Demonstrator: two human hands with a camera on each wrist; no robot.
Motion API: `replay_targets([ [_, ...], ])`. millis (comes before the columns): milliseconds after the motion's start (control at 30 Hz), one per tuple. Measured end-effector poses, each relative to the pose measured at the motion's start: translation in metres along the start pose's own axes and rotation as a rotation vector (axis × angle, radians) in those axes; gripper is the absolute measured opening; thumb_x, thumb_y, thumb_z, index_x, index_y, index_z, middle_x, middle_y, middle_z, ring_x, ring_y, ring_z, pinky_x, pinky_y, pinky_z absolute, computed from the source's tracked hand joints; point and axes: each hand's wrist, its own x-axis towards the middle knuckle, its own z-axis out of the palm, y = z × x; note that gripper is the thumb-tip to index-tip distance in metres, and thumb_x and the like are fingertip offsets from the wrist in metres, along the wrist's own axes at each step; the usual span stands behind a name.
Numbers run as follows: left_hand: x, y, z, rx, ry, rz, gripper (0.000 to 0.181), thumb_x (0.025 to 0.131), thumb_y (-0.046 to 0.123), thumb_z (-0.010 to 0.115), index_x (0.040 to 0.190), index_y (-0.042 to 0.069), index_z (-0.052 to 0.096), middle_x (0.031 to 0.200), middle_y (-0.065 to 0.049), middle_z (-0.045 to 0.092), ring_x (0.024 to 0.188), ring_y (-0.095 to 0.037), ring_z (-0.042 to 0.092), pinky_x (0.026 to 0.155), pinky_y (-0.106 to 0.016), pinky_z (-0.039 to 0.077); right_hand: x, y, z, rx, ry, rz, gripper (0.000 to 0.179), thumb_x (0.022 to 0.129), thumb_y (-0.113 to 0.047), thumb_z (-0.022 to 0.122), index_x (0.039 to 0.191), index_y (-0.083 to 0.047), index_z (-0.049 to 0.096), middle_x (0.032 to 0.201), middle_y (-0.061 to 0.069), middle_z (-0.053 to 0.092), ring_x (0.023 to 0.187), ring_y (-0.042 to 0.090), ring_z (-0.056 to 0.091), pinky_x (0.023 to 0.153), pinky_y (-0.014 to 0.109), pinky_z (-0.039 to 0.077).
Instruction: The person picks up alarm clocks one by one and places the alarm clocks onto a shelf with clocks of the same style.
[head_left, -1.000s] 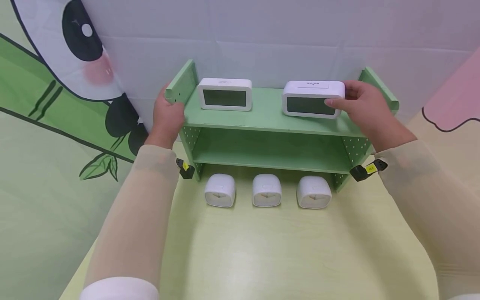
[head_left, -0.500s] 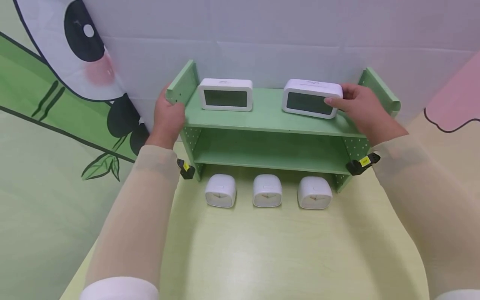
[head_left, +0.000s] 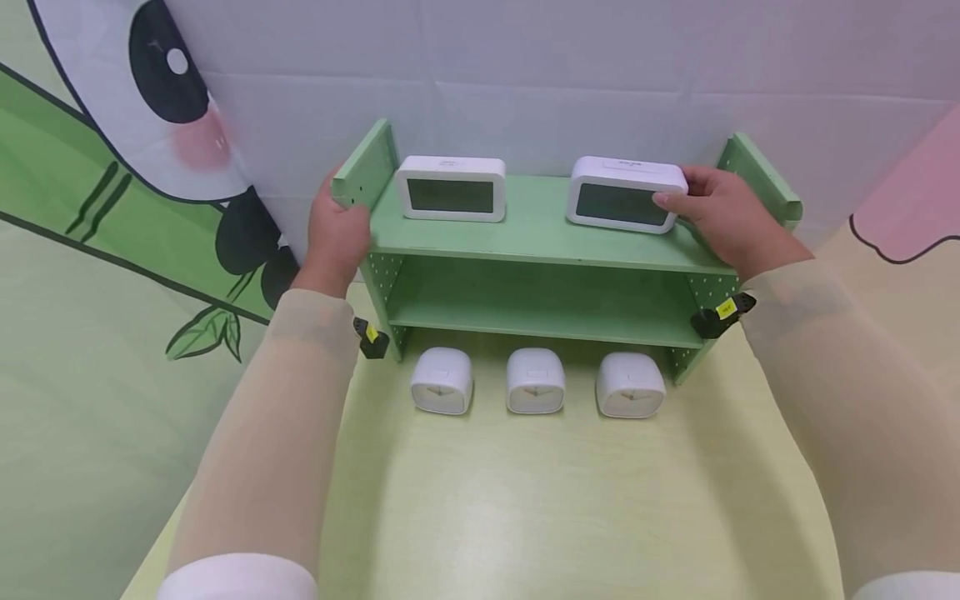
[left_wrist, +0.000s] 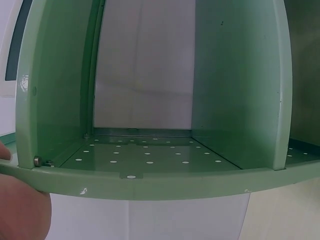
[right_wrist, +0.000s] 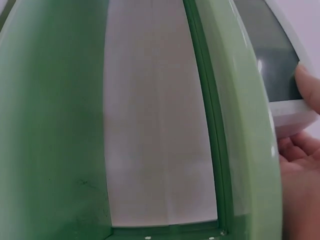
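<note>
My right hand [head_left: 723, 212] grips the right end of a white digital clock [head_left: 618, 206], its thumb on the dark screen and the fingers behind. The clock stands slightly turned on the top board of a green shelf [head_left: 536, 237]. With my left hand [head_left: 336, 237] I hold the left side panel of that shelf; in the left wrist view the thumb [left_wrist: 22, 210] lies against the panel's edge. A second white digital clock [head_left: 452, 190] stands near the left end of the same board. In the right wrist view, the shelf edge hides part of the held clock [right_wrist: 272, 55].
Three small white analog clocks, a left one [head_left: 441, 382], a middle one [head_left: 535, 382] and a right one [head_left: 630, 385], stand in a row on the pale table [head_left: 480, 500] before the shelf. A printed cloth [head_left: 540, 50] hangs behind.
The right hand has shifted slightly left, and the held clock has turned and now sits a little askew on the top board. The left hand keeps its hold on the side panel.
</note>
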Motion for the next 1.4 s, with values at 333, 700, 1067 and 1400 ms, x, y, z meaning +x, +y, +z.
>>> replay_targets([
  [333,-0.001,-0.002,0.000,0.013,-0.005,0.006,0.073,0.098,-0.001,0.038,0.161,0.037,0.033,0.154,0.000,0.046,0.137,-0.019,0.043,0.118,-0.046,0.031,0.009,0.004,0.002,0.038,-0.010,0.019,0.068,0.100,-0.037,0.069,0.159,-0.014,0.042,0.142,-0.001,0.056,0.126,0.015,0.048,0.098,0.019,0.038],
  [700,0.002,-0.004,0.002,0.014,0.006,0.018,0.075,0.097,-0.002,0.038,0.161,0.036,0.033,0.153,0.000,0.047,0.137,-0.019,0.043,0.118,-0.044,0.031,0.011,0.005,0.003,0.076,0.002,0.005,0.065,0.100,-0.034,0.069,0.157,-0.013,0.044,0.136,-0.004,0.060,0.122,0.012,0.052,0.098,0.018,0.039],
  [1067,0.001,-0.003,0.005,0.022,-0.006,0.038,0.075,0.096,-0.002,0.038,0.161,0.035,0.034,0.153,0.000,0.048,0.137,-0.018,0.043,0.118,-0.042,0.031,-0.003,-0.006,0.001,0.182,0.155,-0.005,0.087,0.098,-0.026,0.071,0.165,-0.011,0.019,0.167,0.005,0.029,0.149,0.015,0.030,0.119,0.024,0.025],
  [1400,0.002,-0.002,0.006,0.046,-0.013,0.027,0.073,0.096,-0.001,0.037,0.162,0.031,0.032,0.153,-0.005,0.047,0.134,-0.020,0.044,0.117,-0.042,0.033,-0.042,-0.027,0.016,0.134,0.305,-0.003,0.066,0.103,-0.029,0.059,0.160,-0.012,0.030,0.159,0.006,0.038,0.144,0.014,0.037,0.116,0.024,0.031],
])
